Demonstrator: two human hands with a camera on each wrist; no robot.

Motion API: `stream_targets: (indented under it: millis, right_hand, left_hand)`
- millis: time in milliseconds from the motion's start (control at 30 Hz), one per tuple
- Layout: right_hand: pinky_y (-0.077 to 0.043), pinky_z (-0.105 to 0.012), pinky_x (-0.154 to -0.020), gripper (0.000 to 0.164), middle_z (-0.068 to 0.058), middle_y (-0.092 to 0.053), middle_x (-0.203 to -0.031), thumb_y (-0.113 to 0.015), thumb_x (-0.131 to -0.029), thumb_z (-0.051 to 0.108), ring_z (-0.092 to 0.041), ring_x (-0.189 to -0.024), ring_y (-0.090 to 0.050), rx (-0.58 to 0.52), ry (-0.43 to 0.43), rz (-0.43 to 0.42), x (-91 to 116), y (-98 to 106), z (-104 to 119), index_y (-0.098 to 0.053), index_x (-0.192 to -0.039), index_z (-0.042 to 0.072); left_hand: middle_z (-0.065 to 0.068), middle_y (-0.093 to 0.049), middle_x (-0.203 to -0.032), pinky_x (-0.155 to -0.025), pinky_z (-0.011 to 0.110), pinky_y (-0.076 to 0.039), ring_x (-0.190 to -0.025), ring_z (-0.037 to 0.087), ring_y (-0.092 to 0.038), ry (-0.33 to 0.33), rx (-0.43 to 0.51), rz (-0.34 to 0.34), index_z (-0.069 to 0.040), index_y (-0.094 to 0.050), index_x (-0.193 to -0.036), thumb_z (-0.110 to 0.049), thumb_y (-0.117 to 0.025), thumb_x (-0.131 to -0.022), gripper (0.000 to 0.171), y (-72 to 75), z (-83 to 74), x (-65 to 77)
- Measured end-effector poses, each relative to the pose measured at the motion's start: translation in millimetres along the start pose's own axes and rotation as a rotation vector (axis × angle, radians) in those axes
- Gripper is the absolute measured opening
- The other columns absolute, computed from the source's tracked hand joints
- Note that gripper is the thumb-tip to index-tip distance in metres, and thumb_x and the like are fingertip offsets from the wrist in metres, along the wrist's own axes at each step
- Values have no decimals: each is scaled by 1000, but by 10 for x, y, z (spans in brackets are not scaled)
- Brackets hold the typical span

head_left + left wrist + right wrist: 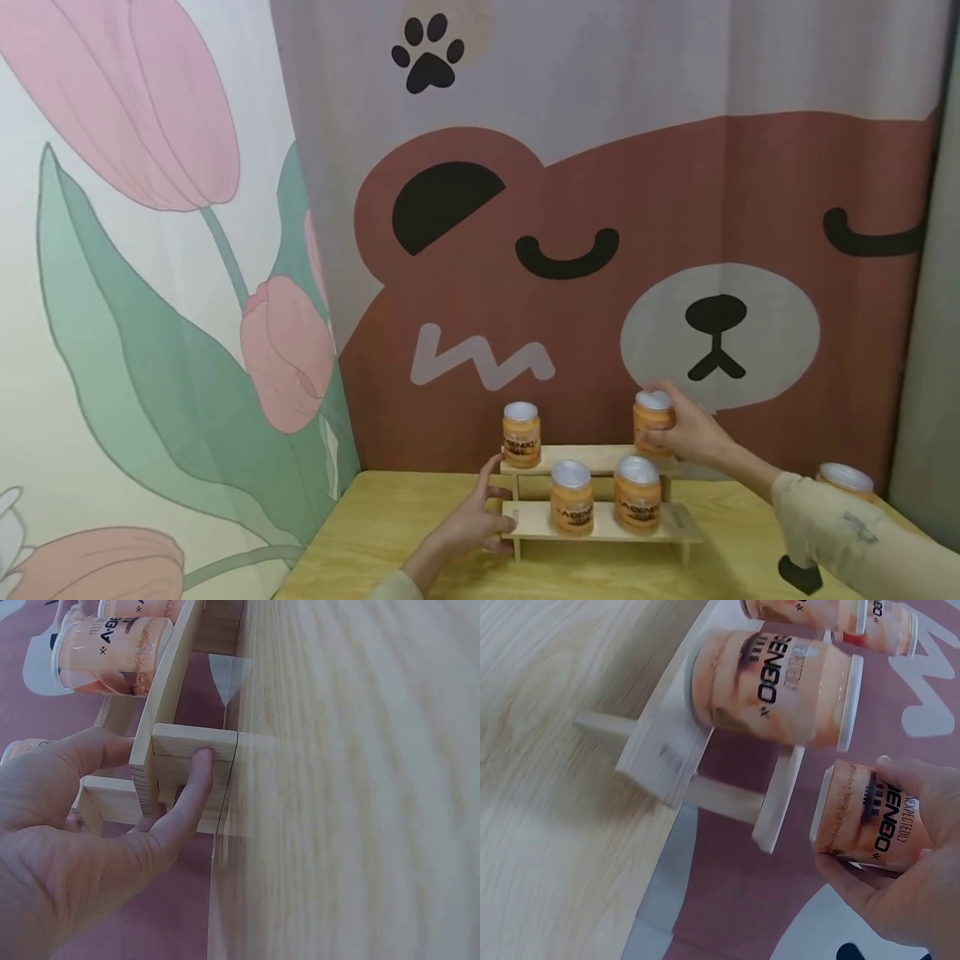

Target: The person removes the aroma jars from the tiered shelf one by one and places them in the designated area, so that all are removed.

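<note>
A two-tier wooden stand (681, 523) bears orange cans with silvery lids. On its lower shelf stand two cans, one nearer the left (572, 498) and one nearer the right (637, 496). Another can (521, 435) is upright at the left of the upper shelf. My left hand (90, 817) grips the stand's left end, thumb on the lower plank and a finger against the leg. My right hand (693, 429) holds a can (862, 814) upright between thumb and fingers at the upper shelf's right end. In the right wrist view its base looks apart from the shelf.
One more can (847, 477) is on the right, partly hidden by my right sleeve (855, 525). A dark object (800, 575) shows below that sleeve. Behind the wooden table (360, 542) hangs a bear-print curtain (450, 292); a tulip-print one (172, 333) is at left.
</note>
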State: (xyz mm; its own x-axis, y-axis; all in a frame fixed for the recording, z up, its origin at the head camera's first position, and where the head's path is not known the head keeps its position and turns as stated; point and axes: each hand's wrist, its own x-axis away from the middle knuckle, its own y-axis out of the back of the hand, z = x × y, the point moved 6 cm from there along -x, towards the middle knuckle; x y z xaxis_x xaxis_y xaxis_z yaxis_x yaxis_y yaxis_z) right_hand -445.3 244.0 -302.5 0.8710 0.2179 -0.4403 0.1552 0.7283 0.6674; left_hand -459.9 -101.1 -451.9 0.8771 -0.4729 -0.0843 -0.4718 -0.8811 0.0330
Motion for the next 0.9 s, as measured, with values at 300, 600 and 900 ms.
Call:
stream_targets:
  millis: [300,600,900]
  right_hand:
    - [-52,-38,-63,76,-17,-63,-105,-85,-84,11,-27,-85,-62,51,49,-43,96,151,-171,-37,-143,2]
    - [-52,-39,-64,76,-18,-64,-102,-84,-85,15,-28,-85,-63,127,-3,-51,253,291,-335,-36,-142,3]
    - [-51,-39,-60,78,-20,-63,-101,-84,-85,12,-30,-82,-62,120,-26,-60,374,417,-480,-34,-143,1]
  left_hand:
    - [27,-35,-141,-71,56,-60,-87,33,-63,4,11,-8,-41,-9,-161,13,-69,-85,110,9,33,-20]
    - [27,-34,-141,-72,57,-59,-87,34,-63,2,4,2,-39,-7,-162,11,-69,-85,110,-9,-7,2]
    - [26,-36,-139,-72,59,-59,-90,37,-64,6,11,-16,-42,-11,-161,12,-69,-85,109,-2,-18,7]
